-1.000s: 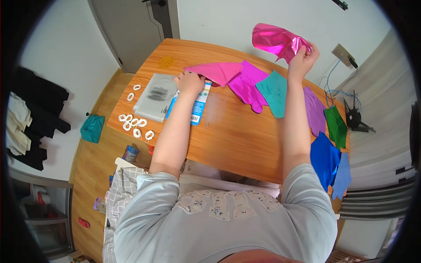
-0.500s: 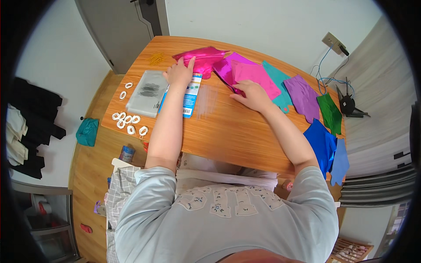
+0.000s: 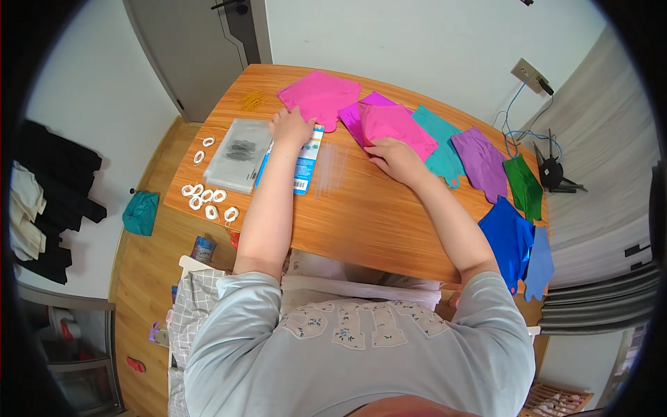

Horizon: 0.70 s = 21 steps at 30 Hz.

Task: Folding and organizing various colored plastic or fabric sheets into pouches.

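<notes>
My left hand [image 3: 292, 130] lies palm down with fingers apart at the near edge of a flat pink foil balloon [image 3: 319, 94], over the top of a blue card [image 3: 303, 170]. My right hand [image 3: 401, 161] has its fingers closed on the near left edge of another pink foil balloon [image 3: 399, 126], whose left corner is raised and creased. Under that one, a magenta foil balloon [image 3: 351, 124] partly shows. A teal foil balloon [image 3: 438, 139] lies to its right, then a purple one [image 3: 479, 160]. The right fingertips are partly hidden.
Green [image 3: 522, 186], blue [image 3: 507, 233] and pale blue foil balloons [image 3: 538, 264] line the table's right edge. At left are clear bags [image 3: 236, 167], white ribbon rolls [image 3: 212, 196] and yellow rubber bands [image 3: 252, 101]. Clear thin sticks [image 3: 332, 170] lie mid-table. A black router [image 3: 552, 172] stands beyond the right edge.
The far left pink balloon, wrinkled and shiny before, now lies flatter, and my left hand has drawn back to its near edge. The pink balloon at my right hand has shifted slightly left, its corner lifting.
</notes>
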Motion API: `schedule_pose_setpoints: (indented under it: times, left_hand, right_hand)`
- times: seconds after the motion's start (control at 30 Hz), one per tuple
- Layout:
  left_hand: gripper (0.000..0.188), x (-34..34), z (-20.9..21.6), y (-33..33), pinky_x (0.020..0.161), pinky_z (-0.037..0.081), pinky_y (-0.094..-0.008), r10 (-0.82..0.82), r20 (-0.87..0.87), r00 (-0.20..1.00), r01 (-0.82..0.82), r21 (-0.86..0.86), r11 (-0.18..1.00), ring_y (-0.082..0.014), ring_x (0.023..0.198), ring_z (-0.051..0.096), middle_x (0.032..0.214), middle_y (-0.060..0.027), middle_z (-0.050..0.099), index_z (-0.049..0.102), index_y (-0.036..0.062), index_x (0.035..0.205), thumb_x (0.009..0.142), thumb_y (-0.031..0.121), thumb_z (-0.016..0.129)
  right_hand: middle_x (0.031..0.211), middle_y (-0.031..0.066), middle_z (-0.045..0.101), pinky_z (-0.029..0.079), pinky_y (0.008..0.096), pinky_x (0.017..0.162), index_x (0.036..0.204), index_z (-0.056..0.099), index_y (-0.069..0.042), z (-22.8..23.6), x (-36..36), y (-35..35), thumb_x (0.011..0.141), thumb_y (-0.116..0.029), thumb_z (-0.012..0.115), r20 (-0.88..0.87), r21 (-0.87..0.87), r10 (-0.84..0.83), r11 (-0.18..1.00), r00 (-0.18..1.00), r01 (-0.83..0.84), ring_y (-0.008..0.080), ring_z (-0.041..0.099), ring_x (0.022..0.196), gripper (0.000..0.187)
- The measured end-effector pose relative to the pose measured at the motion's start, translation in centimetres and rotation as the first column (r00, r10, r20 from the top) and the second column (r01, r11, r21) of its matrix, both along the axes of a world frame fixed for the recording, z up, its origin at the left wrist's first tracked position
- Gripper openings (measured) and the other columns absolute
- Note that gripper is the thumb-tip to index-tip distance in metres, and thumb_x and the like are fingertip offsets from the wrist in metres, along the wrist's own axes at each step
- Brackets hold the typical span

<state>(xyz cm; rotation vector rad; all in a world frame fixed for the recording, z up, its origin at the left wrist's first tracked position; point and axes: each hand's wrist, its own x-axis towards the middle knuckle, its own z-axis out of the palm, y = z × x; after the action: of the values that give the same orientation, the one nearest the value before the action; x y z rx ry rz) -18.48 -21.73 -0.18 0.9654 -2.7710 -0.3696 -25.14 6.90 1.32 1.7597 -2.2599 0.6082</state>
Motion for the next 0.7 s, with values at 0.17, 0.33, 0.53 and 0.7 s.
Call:
schedule_pose_setpoints:
  times: [0.17, 0.33, 0.53, 0.7]
  left_hand:
    - [0.056, 0.2, -0.7, 1.0, 0.111, 0.032, -0.0507, -0.242, -0.247, 0.938, 0.205, -0.166, 0.965, -0.0378, 0.131, 0.045, 0.137, -0.0198, 0.052, 0.061, 0.0102, 0.133, 0.090, 0.047, 0.062]
    - [0.041, 1.6, 3.3, 6.1, 0.103, 0.042, -0.0475, -0.617, -0.299, 0.728, 0.588, -0.191, 0.786, -0.0351, 0.116, 0.057, 0.119, -0.0162, 0.064, 0.067, 0.0084, 0.119, 0.085, 0.032, 0.069]
    - [0.027, 0.7, 2.4, 9.3, 0.092, 0.049, -0.0454, -0.793, -0.261, 0.551, 0.768, -0.214, 0.604, -0.0296, 0.104, 0.064, 0.104, -0.0076, 0.070, 0.071, 0.0097, 0.106, 0.082, 0.023, 0.071]
    - [0.019, 0.6, 1.9, 9.8, 0.086, 0.051, -0.0441, -0.800, -0.240, 0.549, 0.785, -0.180, 0.593, -0.0283, 0.099, 0.066, 0.099, -0.0059, 0.072, 0.074, 0.0121, 0.099, 0.084, 0.023, 0.070]
  right_hand:
    - [0.119, 0.0103, 0.068, 0.049, 0.0421, 0.096, 0.111, 0.072, -0.008, 0.5, 0.3, 0.4, 0.089, -0.017, 0.067, -0.076, -0.014, -0.016, 1.000, 0.997, 0.015, 0.0309, 0.062, 0.110, 0.025]
    - [0.126, 0.0064, 0.067, 0.047, 0.0399, 0.100, 0.113, 0.073, -0.010, 2.3, 0.1, 0.9, 0.089, -0.017, 0.066, -0.409, -0.033, 0.038, 0.998, 0.912, -0.056, 0.0278, 0.063, 0.113, 0.025]
    - [0.121, 0.0075, 0.069, 0.048, 0.0394, 0.099, 0.112, 0.073, -0.009, 1.5, -1.2, 2.0, 0.088, -0.016, 0.066, -0.185, -0.003, -0.022, 1.000, 0.983, 0.022, 0.0271, 0.063, 0.114, 0.026]
    - [0.114, 0.0109, 0.071, 0.051, 0.0402, 0.091, 0.110, 0.072, -0.006, 0.3, -0.2, 1.4, 0.089, -0.016, 0.066, 0.095, -0.058, -0.116, 0.991, 0.989, 0.122, 0.0308, 0.065, 0.106, 0.024]
